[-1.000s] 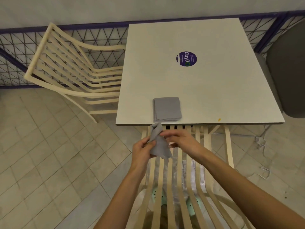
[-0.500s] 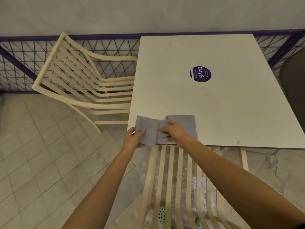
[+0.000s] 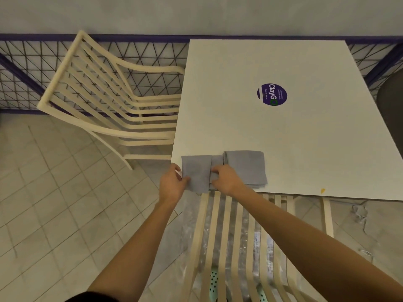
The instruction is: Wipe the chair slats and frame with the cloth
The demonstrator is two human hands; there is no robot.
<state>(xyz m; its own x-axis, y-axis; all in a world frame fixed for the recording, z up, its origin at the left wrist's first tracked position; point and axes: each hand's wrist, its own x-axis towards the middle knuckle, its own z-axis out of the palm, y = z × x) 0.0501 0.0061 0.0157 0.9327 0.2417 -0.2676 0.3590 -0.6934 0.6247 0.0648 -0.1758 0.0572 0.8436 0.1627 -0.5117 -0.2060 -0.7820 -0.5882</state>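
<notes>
A grey cloth [image 3: 197, 173] lies folded flat on the near left corner of the white table [image 3: 283, 138]. My left hand [image 3: 173, 185] pinches its left edge and my right hand [image 3: 226, 179] presses on its right side. A second folded grey cloth [image 3: 246, 166] lies just to the right, partly under my right hand. Below my arms is a cream slatted chair [image 3: 229, 236], its front pushed under the table edge. Another cream slatted chair [image 3: 104, 105] stands at the table's left side.
A purple round sticker [image 3: 272, 94] is on the table. A purple-framed wire mesh fence [image 3: 32, 68] runs along the back. A dark chair back [image 3: 391, 105] shows at the right edge. Tiled floor [image 3: 54, 203] spreads to the left. Clear plastic lies under the near chair.
The cloth was bunched in both hands above the chair slats; now it lies folded flat on the table corner beside the other cloth. My view has shifted closer to the table.
</notes>
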